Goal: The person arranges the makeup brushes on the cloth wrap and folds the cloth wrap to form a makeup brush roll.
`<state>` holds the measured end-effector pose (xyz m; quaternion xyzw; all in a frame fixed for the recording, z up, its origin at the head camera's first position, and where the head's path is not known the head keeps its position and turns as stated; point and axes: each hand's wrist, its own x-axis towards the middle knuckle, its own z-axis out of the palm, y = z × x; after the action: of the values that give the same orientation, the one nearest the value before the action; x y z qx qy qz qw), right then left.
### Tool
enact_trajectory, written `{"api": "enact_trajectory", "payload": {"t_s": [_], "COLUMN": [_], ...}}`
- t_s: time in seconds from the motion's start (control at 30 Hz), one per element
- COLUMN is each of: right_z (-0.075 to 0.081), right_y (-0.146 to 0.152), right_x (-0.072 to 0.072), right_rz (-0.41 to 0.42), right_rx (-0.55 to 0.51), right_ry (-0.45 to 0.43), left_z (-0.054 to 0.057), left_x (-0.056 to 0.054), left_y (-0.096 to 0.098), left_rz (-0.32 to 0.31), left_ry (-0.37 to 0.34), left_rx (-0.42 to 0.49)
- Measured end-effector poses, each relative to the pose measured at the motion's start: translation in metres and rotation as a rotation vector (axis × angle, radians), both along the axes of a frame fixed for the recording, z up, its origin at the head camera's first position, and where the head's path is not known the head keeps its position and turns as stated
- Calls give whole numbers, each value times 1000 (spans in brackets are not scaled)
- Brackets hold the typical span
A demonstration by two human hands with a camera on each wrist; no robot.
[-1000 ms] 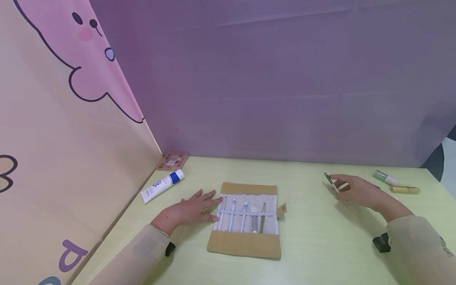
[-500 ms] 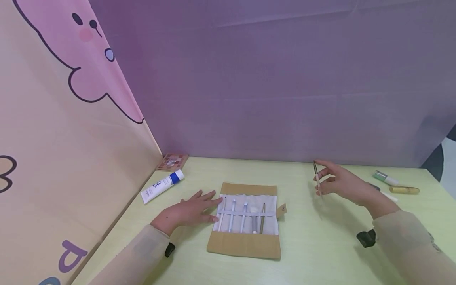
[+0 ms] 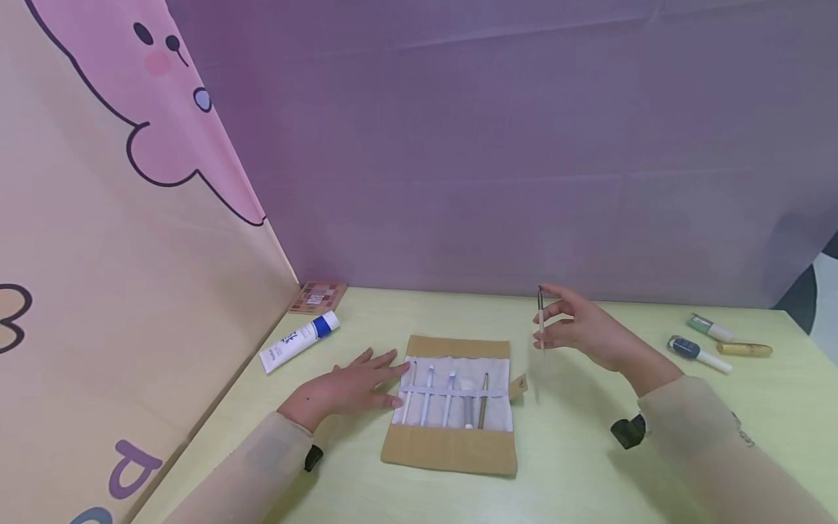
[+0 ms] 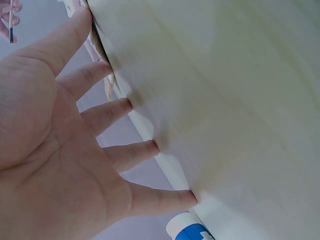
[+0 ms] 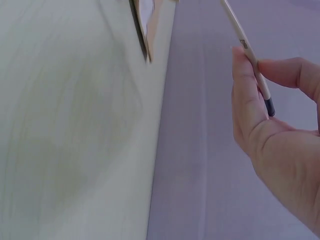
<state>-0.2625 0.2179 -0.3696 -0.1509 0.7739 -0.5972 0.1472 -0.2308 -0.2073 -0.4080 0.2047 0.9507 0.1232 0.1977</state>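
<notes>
One stick (image 3: 541, 316), right fingers (image 3: 556, 335) pinching, far end blurred

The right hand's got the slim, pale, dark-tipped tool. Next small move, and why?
Probably ease the right hand left, bringing the slim, pale, dark-tipped tool over the open tan fabric roll: it's pinched right of the roll, other slim tools sit under the lavender band, and bare white lining shows to their right.

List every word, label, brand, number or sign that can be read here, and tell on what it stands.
No word reads clearly.
Left wall: purple letter, perhaps a tilted "d".
White tube: lettering too small.
Reddish checkered item: pale letters, too blurred.
Brush in right hand: mark too small.
Right sleeve: dark print, unreadable.
Tan tag: mark too small.
</notes>
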Motion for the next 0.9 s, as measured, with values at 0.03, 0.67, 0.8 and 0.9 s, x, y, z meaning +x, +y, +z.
{"api": "enact_trajectory", "payload": {"t_s": [0.03, 0.67, 0.8, 0.9], "right_z": [-1, -44, -50, -53], "right_y": [-5, -59, -64, -68], "right_x": [-1, -24, -25, -25], "right_rz": [3, -65, -82, -99], "right_rx": [-7, 81, 109, 117], "right_ry": [-6, -61, -65, -70], "left_z": [0, 0, -1, -1], "left_x": [0, 0, 0, -1], "left_y": [0, 0, -1, -2], "left_rz": [0, 2, 1, -1], "left_ry": [-1, -3, -4, -5], "left_rx": [1, -6, -3, -1]}}
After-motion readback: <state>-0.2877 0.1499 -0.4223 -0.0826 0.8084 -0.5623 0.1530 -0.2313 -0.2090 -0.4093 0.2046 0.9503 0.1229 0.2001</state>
